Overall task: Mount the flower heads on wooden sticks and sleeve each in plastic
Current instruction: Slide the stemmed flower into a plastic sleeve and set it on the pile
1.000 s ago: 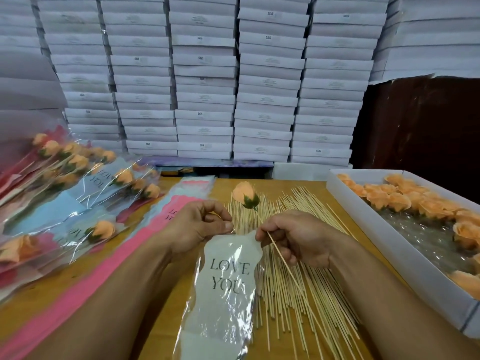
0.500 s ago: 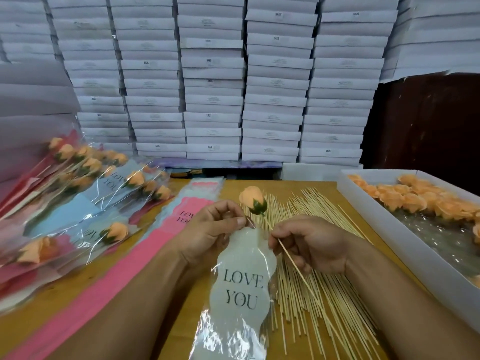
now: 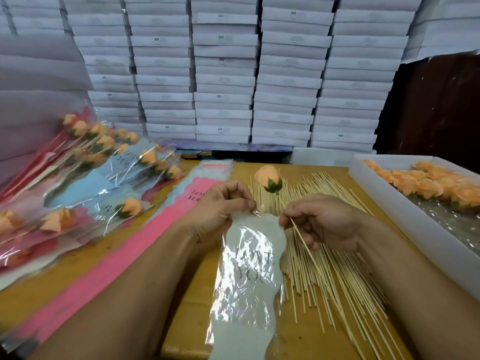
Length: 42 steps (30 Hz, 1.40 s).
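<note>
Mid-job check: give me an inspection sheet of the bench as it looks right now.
Surface: wooden table, crowded.
Job's things: peach flower head on a stick; white plastic sleeve; loose sticks; tray of flower heads; pink sleeve stack.
Clutter: finished sleeved flowers piled left.
Hands: left hand pinches the sleeve top; right hand holds the stick.
Cables: nothing seen.
Surroundings: stacked white boxes.

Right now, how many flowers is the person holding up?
1. The flower sits atop the stick pinched in the right hand, above the sleeve. More lie unheld in the tray and in the pile at left, some likely hidden.
</note>
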Available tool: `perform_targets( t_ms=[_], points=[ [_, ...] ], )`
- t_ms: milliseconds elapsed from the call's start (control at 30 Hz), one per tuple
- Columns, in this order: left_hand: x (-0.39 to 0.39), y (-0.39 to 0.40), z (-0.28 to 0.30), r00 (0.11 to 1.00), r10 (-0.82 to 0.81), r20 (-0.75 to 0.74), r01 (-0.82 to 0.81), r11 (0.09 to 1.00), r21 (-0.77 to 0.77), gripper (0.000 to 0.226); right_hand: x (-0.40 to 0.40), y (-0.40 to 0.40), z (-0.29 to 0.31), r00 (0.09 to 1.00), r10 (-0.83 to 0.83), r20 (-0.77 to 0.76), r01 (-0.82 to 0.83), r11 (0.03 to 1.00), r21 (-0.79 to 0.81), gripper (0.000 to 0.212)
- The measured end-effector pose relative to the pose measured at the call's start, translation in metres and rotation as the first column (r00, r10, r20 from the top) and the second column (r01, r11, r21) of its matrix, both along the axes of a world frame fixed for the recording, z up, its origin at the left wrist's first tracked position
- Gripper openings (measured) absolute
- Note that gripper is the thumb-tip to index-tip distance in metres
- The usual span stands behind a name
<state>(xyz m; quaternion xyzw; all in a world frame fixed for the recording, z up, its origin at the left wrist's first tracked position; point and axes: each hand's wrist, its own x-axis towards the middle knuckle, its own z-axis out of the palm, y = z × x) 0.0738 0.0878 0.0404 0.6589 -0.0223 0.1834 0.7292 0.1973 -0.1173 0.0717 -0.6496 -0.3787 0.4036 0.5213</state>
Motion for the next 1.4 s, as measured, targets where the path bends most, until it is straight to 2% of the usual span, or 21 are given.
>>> perform_targets(
  t_ms=[133, 267, 467, 633, 767, 900, 1067, 1200, 1400],
  points=[
    [-0.002, -0.001, -0.001, 1.000, -0.004, -0.012, 0.005, 0.997, 0.081, 0.009, -0.001, -0.002, 0.002, 0.999, -0.026, -0.020, 0.025, 1.000, -0.006, 0.032],
    [-0.004, -0.001, -0.001, 0.994, -0.108, -0.024, 0.108, 0.994, -0.009, 0.010, -0.001, -0.004, 0.006, 0.999, -0.042, -0.029, 0.041, 0.998, -0.038, 0.032],
    [-0.007, -0.002, -0.005, 0.979, -0.149, -0.136, 0.159, 0.985, 0.063, 0.009, 0.023, -0.007, 0.028, 0.946, -0.298, -0.128, 0.294, 0.955, -0.050, 0.023],
    [-0.011, -0.007, 0.001, 0.968, -0.203, -0.146, 0.223, 0.964, 0.143, 0.009, 0.051, 0.015, 0.050, 0.865, -0.499, -0.061, 0.499, 0.867, -0.017, 0.020],
    [-0.012, -0.008, 0.003, 0.927, -0.336, -0.169, 0.348, 0.936, 0.047, 0.013, 0.069, 0.038, 0.063, 0.762, -0.647, -0.014, 0.647, 0.759, 0.073, 0.021],
    [-0.010, -0.008, 0.002, 0.904, -0.397, -0.155, 0.405, 0.914, 0.018, 0.007, 0.084, 0.056, 0.077, 0.652, -0.758, 0.006, 0.749, 0.646, 0.149, 0.021],
    [-0.009, -0.006, -0.001, 0.894, -0.423, -0.150, 0.429, 0.904, 0.004, 0.010, 0.089, 0.070, 0.087, 0.583, -0.812, -0.007, 0.798, 0.571, 0.193, 0.022],
    [-0.010, -0.007, 0.002, 0.890, -0.425, -0.163, 0.435, 0.900, 0.030, 0.008, 0.087, 0.076, 0.085, 0.594, -0.804, -0.036, 0.795, 0.580, 0.176, 0.023],
    [-0.008, -0.009, 0.003, 0.942, -0.304, -0.142, 0.318, 0.944, 0.089, 0.008, 0.065, 0.081, 0.059, 0.719, -0.690, -0.084, 0.695, 0.712, 0.104, 0.018]
  ],
)
